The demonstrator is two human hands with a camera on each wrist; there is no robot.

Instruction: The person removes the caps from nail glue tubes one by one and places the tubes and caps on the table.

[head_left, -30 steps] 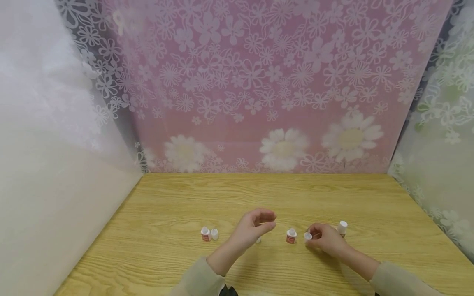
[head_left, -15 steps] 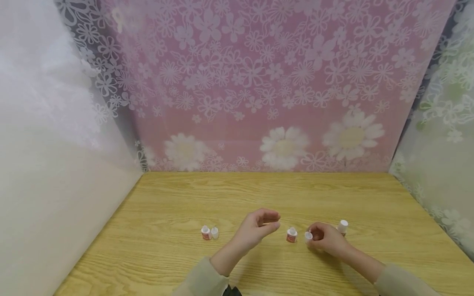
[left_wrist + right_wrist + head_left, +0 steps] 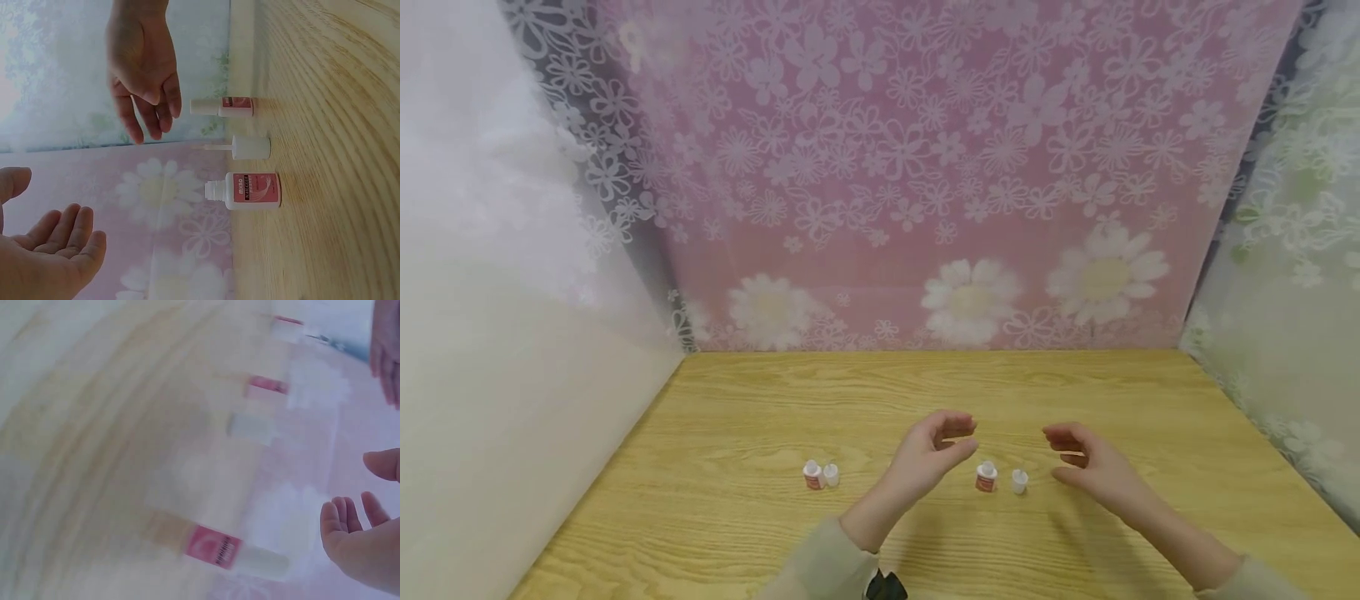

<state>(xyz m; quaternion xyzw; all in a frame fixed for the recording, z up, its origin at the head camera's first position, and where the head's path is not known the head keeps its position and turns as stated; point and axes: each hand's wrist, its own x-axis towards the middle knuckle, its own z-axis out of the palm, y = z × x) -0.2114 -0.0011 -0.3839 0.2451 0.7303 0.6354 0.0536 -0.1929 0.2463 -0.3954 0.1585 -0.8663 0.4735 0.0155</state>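
Looking down at the wooden table (image 3: 760,433), we see our left hand (image 3: 934,454) and our right hand (image 3: 1093,467) held up just above it, each with loose, slightly bent fingers and nothing inside. Between our two hands stands a little open bottle (image 3: 986,477) with a pink label, and its white cap (image 3: 1019,481) stands just beside it on the right. From the left wrist view we can tell the cap (image 3: 250,147) has a thin brush sticking up from it. Our hands are near these two things but do not touch them. A closed bottle (image 3: 224,107) stands behind our right hand. Far to the left sit another small bottle (image 3: 812,475) and its cap (image 3: 831,475), touching each other.
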